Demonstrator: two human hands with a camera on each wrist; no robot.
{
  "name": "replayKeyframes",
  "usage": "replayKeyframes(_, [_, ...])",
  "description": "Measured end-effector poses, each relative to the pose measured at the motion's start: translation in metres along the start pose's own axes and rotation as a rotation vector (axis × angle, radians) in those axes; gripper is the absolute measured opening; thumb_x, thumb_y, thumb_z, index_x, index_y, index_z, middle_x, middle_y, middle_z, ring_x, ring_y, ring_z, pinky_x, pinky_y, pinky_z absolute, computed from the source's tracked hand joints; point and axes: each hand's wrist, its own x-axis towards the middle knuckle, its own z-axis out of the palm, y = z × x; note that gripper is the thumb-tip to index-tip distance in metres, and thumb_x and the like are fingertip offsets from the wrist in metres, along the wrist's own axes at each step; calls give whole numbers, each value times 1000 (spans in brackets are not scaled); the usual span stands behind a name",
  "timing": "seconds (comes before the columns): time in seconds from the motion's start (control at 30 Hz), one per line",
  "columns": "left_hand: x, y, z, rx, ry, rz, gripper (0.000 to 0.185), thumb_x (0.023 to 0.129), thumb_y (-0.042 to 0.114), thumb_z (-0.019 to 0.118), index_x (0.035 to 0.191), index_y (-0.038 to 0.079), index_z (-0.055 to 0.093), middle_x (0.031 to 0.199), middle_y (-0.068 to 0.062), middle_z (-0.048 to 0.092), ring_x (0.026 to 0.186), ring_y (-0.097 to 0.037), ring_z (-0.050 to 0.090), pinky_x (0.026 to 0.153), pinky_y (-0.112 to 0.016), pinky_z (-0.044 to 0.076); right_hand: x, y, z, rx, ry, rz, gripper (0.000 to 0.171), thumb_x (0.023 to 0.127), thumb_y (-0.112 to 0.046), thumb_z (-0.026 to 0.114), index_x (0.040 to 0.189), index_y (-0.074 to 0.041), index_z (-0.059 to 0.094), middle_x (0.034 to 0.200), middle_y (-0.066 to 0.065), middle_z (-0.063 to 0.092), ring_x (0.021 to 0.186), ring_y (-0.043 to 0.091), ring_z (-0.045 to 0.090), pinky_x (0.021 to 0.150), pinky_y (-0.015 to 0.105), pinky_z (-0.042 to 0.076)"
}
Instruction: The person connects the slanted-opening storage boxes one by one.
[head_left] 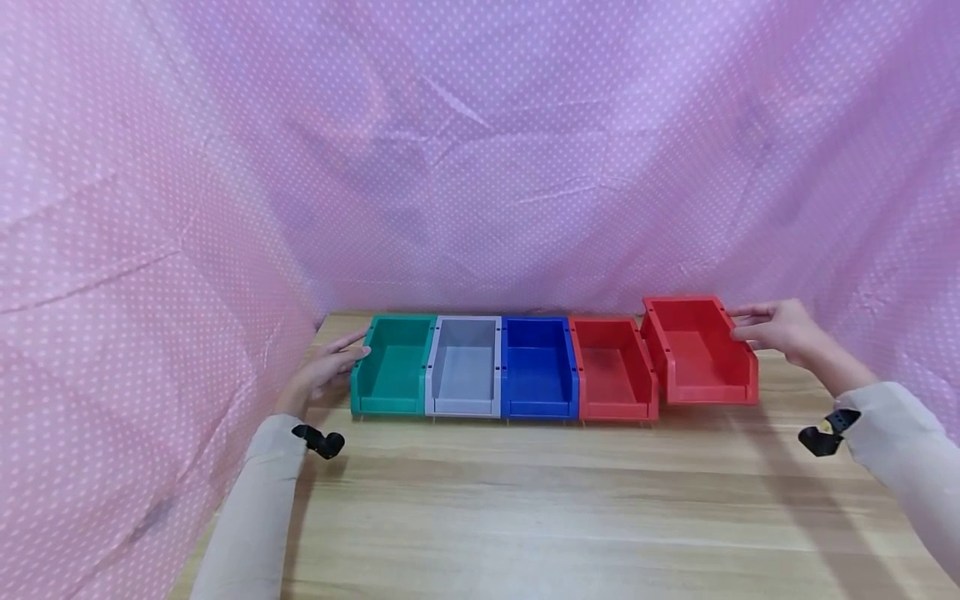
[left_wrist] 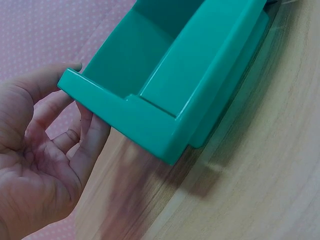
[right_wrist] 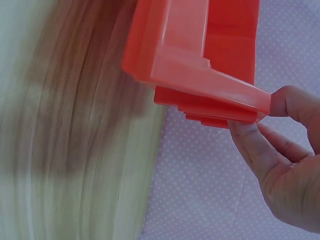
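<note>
Five bins on the wooden table [head_left: 525,500]: right hand [head_left: 776,327] pinched the raised far-right red bin [head_left: 701,354], left hand [head_left: 322,371] lay open-fingered against leftmost green bin [head_left: 393,367], beside one grey [head_left: 465,367], one blue [head_left: 536,367], one more red [head_left: 611,371].

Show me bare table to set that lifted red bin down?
Free: the wide wooden table in front of the bin row, between both sleeves. Crowded: the back edge, where the green bin through the red bin sit side by side against the curtain.

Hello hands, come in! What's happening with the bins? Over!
Left hand touching green bin, fingers straight. Right hand pinching raised red bin, held beside the row's other red bin. Nothing blocking.
</note>
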Motion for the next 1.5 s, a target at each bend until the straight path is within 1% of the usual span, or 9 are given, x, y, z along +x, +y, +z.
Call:
replayKeyframes(0.07, [0, 0, 0, -3, -1, 9, 74, 103, 43, 60, 164, 30, 21, 166, -17, 28, 150, -40, 34, 112, -42, 48, -1, 1, 0, 4, 1, 1, 62, 95, -1, 68, 142, 24, 38, 96, 6, 78, 75, -7, 66, 70, 24, 63])
replayKeyframes(0.13, [0, -1, 1, -2, -8, 19, 73, 104, 42, 59, 164, 29, 19, 167, -18, 25, 151, -41, 30, 121, -54, 33, -2, 0, -1, 16, 3, 5, 63, 95, -3, 69, 142, 24, 38, 95, 0, 78, 75, -8, 66, 70, 23, 63])
replayKeyframes(0.47, [1, -4, 4, -7, -15, 28, 72, 104, 42, 58, 164, 30, 20, 166, -20, 27, 149, -40, 35, 117, -49, 42, -3, -2, 2, -14, 7, -10, 62, 94, -4, 70, 142, 22, 41, 105, 18, 77, 76, -6, 67, 71, 25, 63])
replayKeyframes(0.6, [1, -6, 3, -13, -9, 9, 72, 104, 42, 58, 164, 30, 21, 165, -19, 30, 147, -38, 38, 94, -26, 55, -2, 2, 5, -49, -10, -6, 60, 95, -4, 69, 141, 22, 42, 111, 28, 73, 77, -4, 68, 72, 26, 64])
replayKeyframes(0.67, [1, -7, 3, -8, -9, 7, 72, 103, 43, 59, 164, 30, 21, 165, -18, 30, 148, -37, 38, 87, -19, 53, -1, 4, 6, -49, -15, -5, 60, 95, -4, 68, 141, 22, 41, 109, 27, 74, 76, -4, 68, 72, 26, 64])
replayKeyframes(0.8, [0, -6, 4, -8, -8, 23, 73, 103, 44, 59, 164, 31, 20, 166, -18, 30, 148, -38, 38, 103, -32, 53, 0, 5, 6, -28, -17, -14, 61, 94, -2, 68, 141, 24, 39, 104, 20, 75, 76, -5, 67, 71, 25, 63])
replayKeyframes(0.93, [1, -6, 3, -19, -13, 38, 73, 104, 43, 58, 164, 29, 19, 166, -19, 28, 148, -38, 38, 118, -52, 39, 0, 5, 6, -12, -27, -15, 61, 93, 1, 67, 141, 25, 38, 103, 18, 76, 76, -4, 67, 71, 26, 63])
replayKeyframes(1.23, [4, -6, 1, -15, -1, 51, 73, 104, 43, 58, 164, 29, 20, 162, -19, 36, 138, -29, 52, 106, -37, 53, 3, -1, 4, -20, -54, -4, 61, 93, 1, 68, 141, 25, 38, 97, 12, 77, 75, -2, 68, 73, 29, 64])
replayKeyframes(1.5, [5, -8, 1, -24, -2, 55, 71, 105, 40, 57, 164, 28, 20, 162, -18, 35, 133, -23, 56, 106, -36, 53, 6, -3, 4, -23, -73, -15, 60, 92, 5, 65, 140, 26, 37, 93, 10, 76, 74, 0, 68, 72, 29, 64])
